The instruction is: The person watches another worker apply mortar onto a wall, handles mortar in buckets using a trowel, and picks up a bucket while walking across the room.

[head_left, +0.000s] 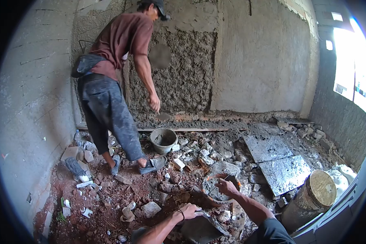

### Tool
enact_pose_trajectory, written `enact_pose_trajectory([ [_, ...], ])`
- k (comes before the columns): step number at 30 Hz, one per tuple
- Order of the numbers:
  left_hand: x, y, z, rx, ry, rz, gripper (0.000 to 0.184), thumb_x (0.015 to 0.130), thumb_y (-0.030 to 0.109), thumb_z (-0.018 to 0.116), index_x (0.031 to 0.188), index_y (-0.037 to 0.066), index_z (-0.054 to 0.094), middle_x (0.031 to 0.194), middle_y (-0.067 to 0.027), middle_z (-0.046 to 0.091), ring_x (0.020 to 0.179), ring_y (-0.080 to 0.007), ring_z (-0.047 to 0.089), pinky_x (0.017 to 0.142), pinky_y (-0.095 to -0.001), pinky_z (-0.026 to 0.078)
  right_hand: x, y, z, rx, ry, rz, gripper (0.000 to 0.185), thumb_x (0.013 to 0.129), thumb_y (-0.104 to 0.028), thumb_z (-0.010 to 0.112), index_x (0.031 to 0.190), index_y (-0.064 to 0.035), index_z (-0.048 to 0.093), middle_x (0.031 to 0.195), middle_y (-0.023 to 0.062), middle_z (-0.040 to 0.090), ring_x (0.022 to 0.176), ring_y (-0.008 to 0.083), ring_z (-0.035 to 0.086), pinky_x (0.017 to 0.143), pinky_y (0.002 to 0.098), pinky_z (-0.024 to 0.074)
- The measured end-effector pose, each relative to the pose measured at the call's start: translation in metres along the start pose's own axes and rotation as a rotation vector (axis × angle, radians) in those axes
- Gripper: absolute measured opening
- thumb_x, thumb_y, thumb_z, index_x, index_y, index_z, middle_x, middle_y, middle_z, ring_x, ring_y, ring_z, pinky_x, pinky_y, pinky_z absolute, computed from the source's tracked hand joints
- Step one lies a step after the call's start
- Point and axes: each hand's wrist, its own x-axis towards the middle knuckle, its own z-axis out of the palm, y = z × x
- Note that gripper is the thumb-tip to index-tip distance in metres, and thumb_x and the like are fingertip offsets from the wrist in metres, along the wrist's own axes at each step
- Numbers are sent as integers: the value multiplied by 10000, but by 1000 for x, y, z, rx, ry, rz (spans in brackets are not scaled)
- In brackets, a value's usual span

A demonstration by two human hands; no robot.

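Observation:
My left hand (190, 212) is closed on the upper edge of a dark grey, flat-faced piece (202, 229), which leans at the bottom of the view. Whether that piece is a board or the side of a pan I cannot tell. My right hand (227, 188) reaches over an orange-rimmed tub (205, 181) with grey wet mortar (214, 192) inside. Its fingers are curled, and anything in them is hidden or too small to make out. A dark band circles my left wrist.
A co-worker (122, 53) bends at the rough wall (183, 73), holding a trowel (163, 116) above a mortar bucket (163, 140). Rubble (151, 209) covers the ground. Two grey sheets (286, 171) lie at right, near a tall lidded bucket (309, 199). A plank (191, 129) runs along the wall.

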Motion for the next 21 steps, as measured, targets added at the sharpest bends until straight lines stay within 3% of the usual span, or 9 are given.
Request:
enact_pose_trajectory([
  [9, 0, 2, 0, 18, 16, -15, 488, 850, 465, 539, 1127, 69, 604, 1081, -171, 609, 971, -374, 582, 868, -404, 467, -4, -2, -3, -69, 62, -182, 296, 881, -336, 563, 816, -52, 509, 602, 75, 618, 557, 175, 632, 505, 313, 468],
  [11, 0, 2, 0, 13, 14, -4, 493, 850, 470, 536, 1130, 70, 603, 1081, -170, 610, 974, -374, 581, 870, -404, 466, -4, -4, -3, 0, 5, -62, 294, 877, -337, 569, 828, -53, 510, 608, 74, 620, 559, 178, 632, 505, 316, 467],
  [15, -2, 6, -5, 41, -6, -29, 506, 849, 481, 533, 1137, 70, 600, 1084, -169, 609, 988, -374, 576, 873, -404, 464, -3, 0, 0, -19, 25, -82, 289, 879, -337, 564, 832, -56, 511, 613, 74, 622, 556, 178, 632, 504, 316, 470],
  [16, 0, 2, -2, 16, 5, -7, 506, 848, 482, 533, 1142, 75, 598, 1093, -168, 606, 1001, -371, 571, 881, -405, 460, -1, 2, 2, 13, 8, 0, 161, 823, -249, 584, 896, -105, 578, 667, 87, 595, 594, 233, 623, 528, 355, 472],
  [17, 0, 2, -2, 16, 6, -8, 506, 848, 482, 533, 1142, 75, 598, 1093, -168, 606, 1001, -371, 571, 881, -405, 460, 0, 2, 2, 44, -10, 81, 198, 767, -161, 604, 961, -154, 645, 720, 100, 568, 633, 287, 615, 551, 393, 475],
  [21, 0, 2, -3, 5, -10, -18, 504, 847, 480, 534, 1146, 78, 596, 1098, -169, 603, 1009, -368, 568, 892, -406, 453, -2, 4, 1, 118, -38, 144, 236, 741, -147, 611, 971, -168, 659, 747, 89, 544, 637, 280, 607, 550, 390, 477],
])
